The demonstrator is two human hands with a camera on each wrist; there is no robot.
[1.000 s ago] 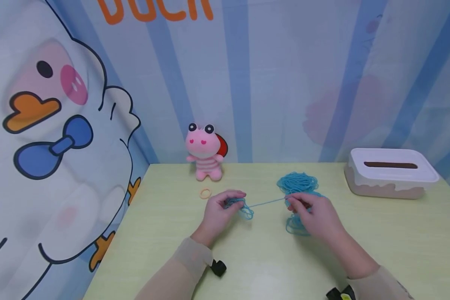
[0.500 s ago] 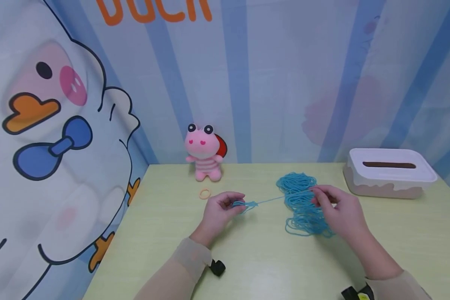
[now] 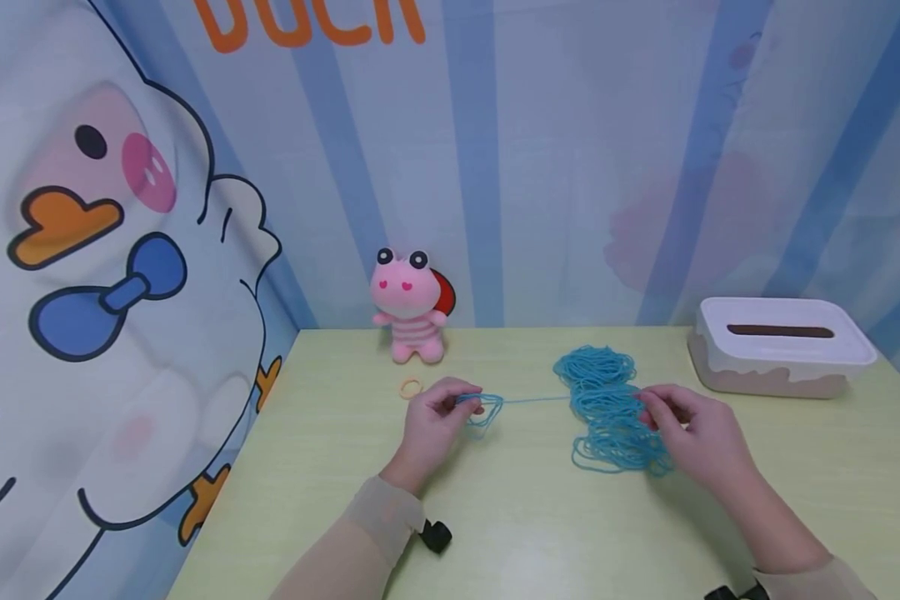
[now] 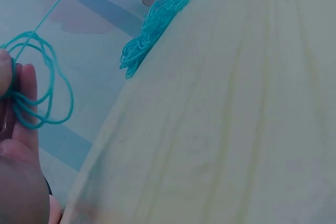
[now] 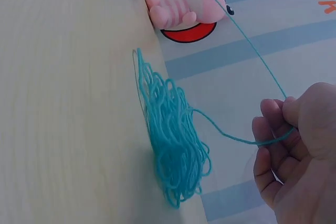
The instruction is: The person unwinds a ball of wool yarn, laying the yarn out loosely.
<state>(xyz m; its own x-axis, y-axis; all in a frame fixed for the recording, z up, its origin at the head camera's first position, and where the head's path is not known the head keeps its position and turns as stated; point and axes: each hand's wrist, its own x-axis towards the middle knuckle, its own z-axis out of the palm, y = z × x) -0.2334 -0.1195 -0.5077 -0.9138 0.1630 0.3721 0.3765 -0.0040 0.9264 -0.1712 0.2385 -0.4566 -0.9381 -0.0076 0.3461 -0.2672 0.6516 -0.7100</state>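
My left hand (image 3: 437, 425) pinches a small bundle of blue yarn loops (image 4: 50, 90) between thumb and fingers, above the table. From it a single strand (image 5: 252, 45) runs across to my right hand (image 3: 697, 433), which pinches it between thumb and index finger. Past the right hand's grip, the same strand sags down to a large loose pile of blue yarn (image 3: 607, 417) on the table. In the head view that pile lies just left of the right hand. The left palm is turned from the head camera, so the inner loops are partly hidden.
A pink plush toy (image 3: 408, 308) stands at the table's back edge. In front of it lies a small orange ring (image 3: 410, 387). A white-lidded tissue box (image 3: 783, 354) sits at the back right. Behind the table (image 3: 525, 517) hangs a printed curtain (image 3: 555, 167).
My right hand has moved right with the strand, uncovering the yarn pile, then dipped slightly. The left hand has stayed almost in place while its loops shifted shape.
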